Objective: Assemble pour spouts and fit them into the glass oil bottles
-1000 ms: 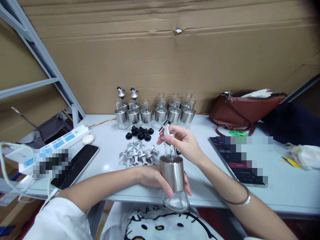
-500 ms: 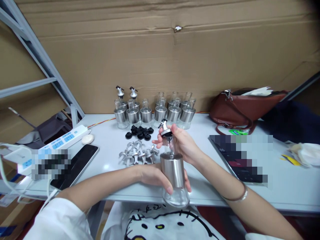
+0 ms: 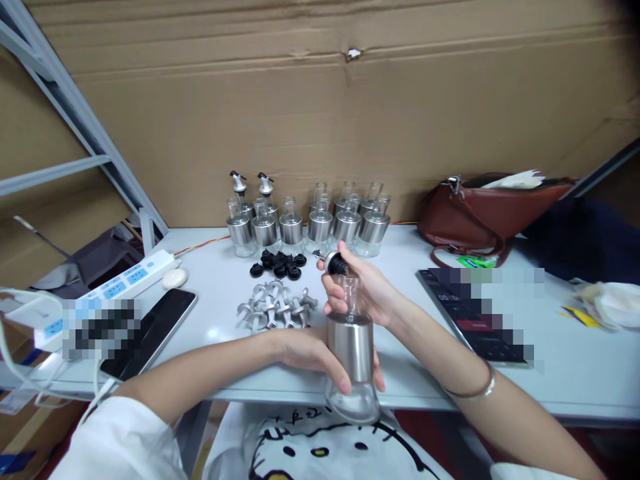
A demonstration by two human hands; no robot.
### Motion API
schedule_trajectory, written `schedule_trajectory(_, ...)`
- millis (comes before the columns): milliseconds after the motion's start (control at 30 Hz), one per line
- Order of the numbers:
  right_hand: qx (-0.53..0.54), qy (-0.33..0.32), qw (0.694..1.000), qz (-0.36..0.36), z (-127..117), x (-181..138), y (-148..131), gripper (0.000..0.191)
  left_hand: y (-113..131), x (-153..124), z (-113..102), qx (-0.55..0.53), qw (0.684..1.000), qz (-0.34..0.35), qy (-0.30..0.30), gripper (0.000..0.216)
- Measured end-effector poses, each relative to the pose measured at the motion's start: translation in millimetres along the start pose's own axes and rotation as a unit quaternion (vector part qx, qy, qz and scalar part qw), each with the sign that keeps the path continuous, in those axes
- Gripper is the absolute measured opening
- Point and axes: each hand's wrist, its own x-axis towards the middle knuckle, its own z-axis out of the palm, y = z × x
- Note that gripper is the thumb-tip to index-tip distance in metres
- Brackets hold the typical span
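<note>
My left hand (image 3: 320, 357) is wrapped round the lower body of a glass oil bottle (image 3: 351, 343) with a steel sleeve, which leans slightly at the table's front edge. At the bottle's mouth my right hand (image 3: 363, 280) grips a pourer stopper (image 3: 334, 262), silver-collared with a black ribbed plug. The stopper is tilted, its plug showing at the rim; part of it is hidden by fingers. Beyond the hands lie a cluster of black stoppers (image 3: 280, 264) and a heap of silver pourer spouts (image 3: 273, 307).
Several steel-sleeved bottles (image 3: 320, 227) stand in rows at the back, two with pourers fitted. A power strip (image 3: 115, 288) and a phone (image 3: 155, 333) lie left. On the right are a tablet-like screen (image 3: 465, 313) and a brown bag (image 3: 495, 210). Cardboard (image 3: 250, 120) walls the back.
The pourer stopper has gone from upright in the bottle's neck to tilted left, with its ribbed black plug now showing. My right fingers have shifted round it; the left hand stays on the bottle.
</note>
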Motion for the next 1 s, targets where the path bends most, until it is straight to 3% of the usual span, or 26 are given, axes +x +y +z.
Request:
schedule_trajectory(100, -0.012, -0.004, 1.0, 0.006, 1, 1, 1, 0.053, 0, -1, 0, 0.009, 1.0, 0.003, -0.003, 0.056)
schedule_trajectory(133, -0.017, 0.015, 1.0, -0.016, 0, 2, 2, 0.052, 0, -1, 0, 0.008, 1.0, 0.008, -0.004, 0.056)
schedule_trajectory(200, -0.046, 0.099, 0.986, -0.127, -1, 4, 4, 0.052, 0, -2, 1, 0.005, 1.0, 0.022, -0.002, 0.055)
schedule_trajectory(267, -0.107, 0.198, 0.932, -0.285, -5, 4, 5, 0.05, -1, -2, 0, -0.003, 0.999, 0.034, 0.001, 0.053)
schedule_trajectory(333, -0.176, 0.246, 0.872, -0.385, -8, 1, 5, 0.05, -2, -2, -1, -0.014, 0.999, 0.046, 0.003, 0.052)
schedule_trajectory(367, -0.203, 0.245, 0.86, -0.399, -9, 0, 4, 0.052, -4, -2, -2, -0.02, 0.999, 0.05, 0.001, 0.051)
schedule_trajectory(567, -0.314, 0.123, 0.867, -0.366, -8, -8, 12, 0.057, -6, -2, -4, -0.024, 0.996, 0.076, -0.024, 0.047)
schedule_trajectory(667, -0.325, 0.136, 0.847, -0.398, -4, -11, 10, 0.052, -4, -1, -3, -0.008, 0.998, 0.061, -0.022, 0.059)
schedule_trajectory(767, -0.351, 0.164, 0.807, -0.446, 6, -10, -7, 0.047, -4, -1, -5, 0.008, 0.999, 0.036, -0.009, 0.083)
schedule_trajectory(867, -0.398, 0.187, 0.754, -0.489, 19, 1, -37, 0.047, -7, 0, -11, 0.003, 0.999, 0.039, -0.016, 0.079)
schedule_trajectory(1000, -0.465, 0.239, 0.691, -0.5, 29, 39, -82, 0.047, -10, 3, -14, -0.03, 0.997, 0.051, -0.047, 0.084)
